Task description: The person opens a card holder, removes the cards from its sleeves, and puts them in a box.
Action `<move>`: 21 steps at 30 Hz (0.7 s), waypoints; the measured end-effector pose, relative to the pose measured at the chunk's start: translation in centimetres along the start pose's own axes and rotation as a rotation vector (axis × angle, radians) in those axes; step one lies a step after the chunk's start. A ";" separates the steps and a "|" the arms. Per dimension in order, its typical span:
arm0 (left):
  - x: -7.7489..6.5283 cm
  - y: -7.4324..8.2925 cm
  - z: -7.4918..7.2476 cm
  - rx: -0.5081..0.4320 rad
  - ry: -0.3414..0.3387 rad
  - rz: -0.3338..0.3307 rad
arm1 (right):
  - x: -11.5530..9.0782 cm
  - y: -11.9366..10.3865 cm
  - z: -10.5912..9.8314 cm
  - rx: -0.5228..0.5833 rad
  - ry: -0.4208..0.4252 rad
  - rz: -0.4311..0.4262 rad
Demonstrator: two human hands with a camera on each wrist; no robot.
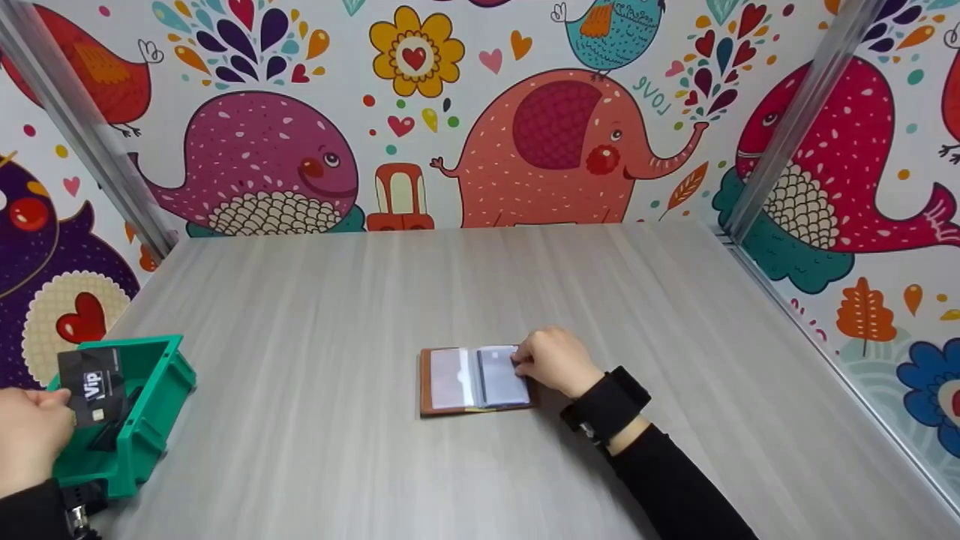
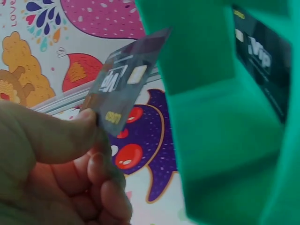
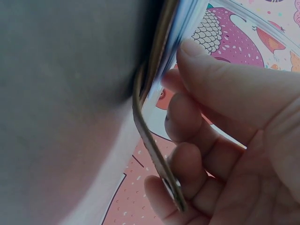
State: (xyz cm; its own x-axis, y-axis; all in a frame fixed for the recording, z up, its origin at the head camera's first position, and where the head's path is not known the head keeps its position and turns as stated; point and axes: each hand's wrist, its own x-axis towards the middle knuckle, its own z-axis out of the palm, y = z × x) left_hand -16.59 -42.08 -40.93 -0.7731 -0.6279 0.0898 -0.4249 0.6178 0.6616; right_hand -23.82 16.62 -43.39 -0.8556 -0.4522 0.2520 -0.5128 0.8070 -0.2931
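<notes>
My left hand (image 1: 31, 433) pinches a black card marked "Vip" (image 1: 84, 369) between thumb and fingers, over the near side of a green bin (image 1: 154, 435). In the left wrist view the card (image 2: 123, 75) tilts upward beside the bin wall. Another black Vip card (image 2: 262, 58) leans inside the bin. A brown card holder (image 1: 426, 382) lies spread on the table with its clear sleeves (image 1: 506, 382) showing. At its right edge my right hand (image 1: 559, 361) pinches the sleeves, thumb on top; in the right wrist view the brown cover (image 3: 149, 133) bends near the curled fingers.
The pale wood-grain table (image 1: 315, 315) spreads around the card holder. Printed wall panels (image 1: 420, 150) stand at the back and sides, with metal corner posts (image 1: 795, 127). The green bin sits at the table's left edge.
</notes>
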 end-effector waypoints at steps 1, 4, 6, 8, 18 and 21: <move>0.1 -0.2 0.1 0.016 -0.008 0.000 | 0.0 0.0 0.0 -0.005 0.006 -0.005; 0.4 -0.5 0.5 0.044 -0.029 0.000 | 0.0 0.0 0.1 -0.011 0.009 -0.007; 0.5 -0.7 0.7 0.044 -0.045 -0.004 | 0.0 0.0 0.1 -0.015 0.007 -0.005; 0.4 -0.7 0.7 0.045 -0.058 -0.002 | 0.0 -0.1 0.1 -0.016 0.002 -0.003; -3.4 4.0 -1.1 0.143 -0.116 0.005 | 0.0 -0.1 0.0 0.007 -0.002 0.007; -4.0 4.9 -1.3 0.172 -0.104 0.049 | 0.0 -0.1 0.0 0.012 -0.007 0.012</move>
State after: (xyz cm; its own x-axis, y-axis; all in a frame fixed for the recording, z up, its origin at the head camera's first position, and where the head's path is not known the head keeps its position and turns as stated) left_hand -14.93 -37.13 -37.09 -0.8355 -0.5483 0.0359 -0.4526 0.7239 0.5207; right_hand -23.75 16.53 -43.34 -0.8621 -0.4454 0.2418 -0.5034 0.8075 -0.3074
